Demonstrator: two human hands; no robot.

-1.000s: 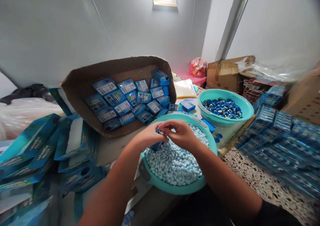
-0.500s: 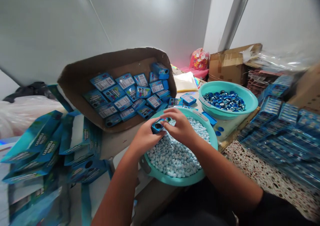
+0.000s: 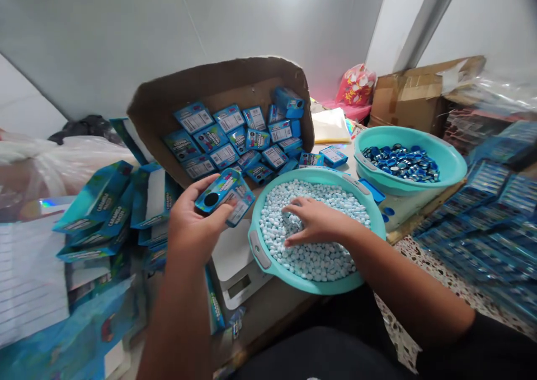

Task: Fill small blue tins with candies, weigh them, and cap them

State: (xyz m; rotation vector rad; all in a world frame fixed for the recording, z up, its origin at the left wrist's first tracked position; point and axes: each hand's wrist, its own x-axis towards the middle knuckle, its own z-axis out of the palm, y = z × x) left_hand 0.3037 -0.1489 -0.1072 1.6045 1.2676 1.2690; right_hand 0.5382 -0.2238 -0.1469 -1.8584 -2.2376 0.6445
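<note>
My left hand (image 3: 193, 223) is closed around a small blue candy box (image 3: 230, 192), tilted so that a dark round hole shows on its end. It is raised left of a turquoise basin (image 3: 316, 286) full of pale blue-white candies (image 3: 310, 259). Inside that basin, my right hand (image 3: 312, 220) rests on the candies, its thumb and fingers spread apart; the fingertips touch the pile. Behind the basin, a cardboard carton (image 3: 155, 94) lies open toward me with several blue candy boxes (image 3: 224, 156) in it.
At the right stands a second turquoise basin (image 3: 455, 162) of shiny blue round caps (image 3: 403, 164). A white scale (image 3: 237, 257) sits under my left forearm's side of the basin. Flattened blue cartons (image 3: 94, 201) pile up at left. Wrapped blue packs (image 3: 482, 223) are stacked at far right.
My hands have parted: the left has moved left with the candy box, and the right has let go of it and dropped onto the candies. The view has shifted a little.
</note>
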